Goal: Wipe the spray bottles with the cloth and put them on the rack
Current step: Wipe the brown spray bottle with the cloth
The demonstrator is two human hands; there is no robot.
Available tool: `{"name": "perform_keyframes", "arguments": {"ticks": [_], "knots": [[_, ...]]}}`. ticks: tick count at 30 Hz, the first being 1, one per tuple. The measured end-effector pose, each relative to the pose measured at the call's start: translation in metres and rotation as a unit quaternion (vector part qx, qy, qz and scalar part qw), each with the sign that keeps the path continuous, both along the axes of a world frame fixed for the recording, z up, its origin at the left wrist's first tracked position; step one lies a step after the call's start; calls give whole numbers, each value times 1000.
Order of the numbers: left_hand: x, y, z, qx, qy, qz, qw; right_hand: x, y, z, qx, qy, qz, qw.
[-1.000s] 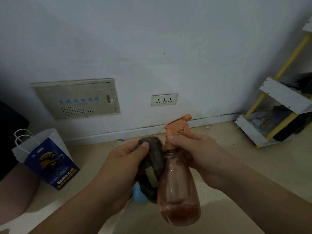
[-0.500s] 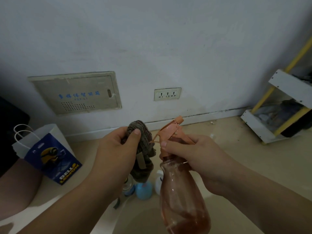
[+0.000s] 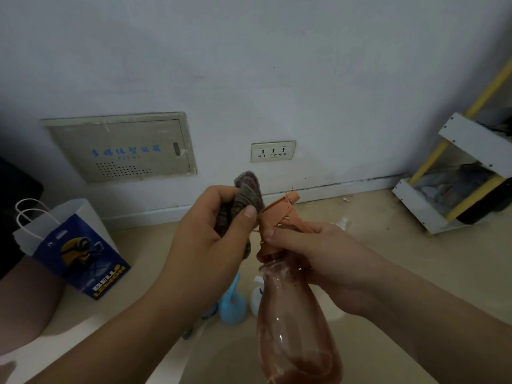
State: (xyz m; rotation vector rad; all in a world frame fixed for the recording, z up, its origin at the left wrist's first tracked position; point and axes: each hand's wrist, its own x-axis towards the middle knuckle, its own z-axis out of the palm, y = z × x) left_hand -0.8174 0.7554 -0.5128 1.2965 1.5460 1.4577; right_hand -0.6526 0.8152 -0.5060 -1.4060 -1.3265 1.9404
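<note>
Centrally, the right hand holds the orange spray bottle by its neck, fingers wrapped just below the orange trigger head; its grip is closed on the bottle. Holding at the neck leaves the translucent body hanging free toward 6 o'clock and presents the head and nozzle to the other hand. A reddish liquid sits in the lower part of the body.

The left hand has its grip pinched on a bunched grey-brown cloth, thumb on the near side and fingers behind, so that a wad of fabric stands up at 12 o'clock of the knuckles. The cloth lies against the left side of the trigger head, probably to wipe that part; contact is likely but cannot be confirmed.

On the floor beneath the hands, at 6 o'clock of the cloth, stand a blue spray bottle and a white bottle, apparently waiting their turn. The white-and-yellow rack stands against the wall at 3 o'clock, well apart from the bottles; no spray bottle can be made out on it. A printed paper bag stands at 9 o'clock. The wiping step appears in progress, placement not yet begun.
</note>
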Motion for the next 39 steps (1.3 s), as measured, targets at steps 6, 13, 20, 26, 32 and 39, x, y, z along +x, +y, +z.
{"name": "perform_keyframes", "arguments": {"ticks": [6, 13, 20, 26, 32, 39], "knots": [[2, -2, -9, 60, 134, -61, 987, 2, -2, 1, 26, 4, 28, 999], [-5, 9, -9, -112, 60, -125, 984, 4, -5, -5, 64, 2, 77, 995], [-12, 15, -18, 2, 292, -25, 956, 8, 2, -9, 81, 10, 154, 985], [-12, 19, -16, -66, 211, 51, 974, 3, 6, -10, 30, -3, 150, 988], [-14, 22, -19, -99, 170, 27, 980, -4, 5, -13, 19, -25, 142, 989], [-17, 27, -27, -76, 177, 18, 981, -5, 6, -20, 52, -36, 158, 985]]}}
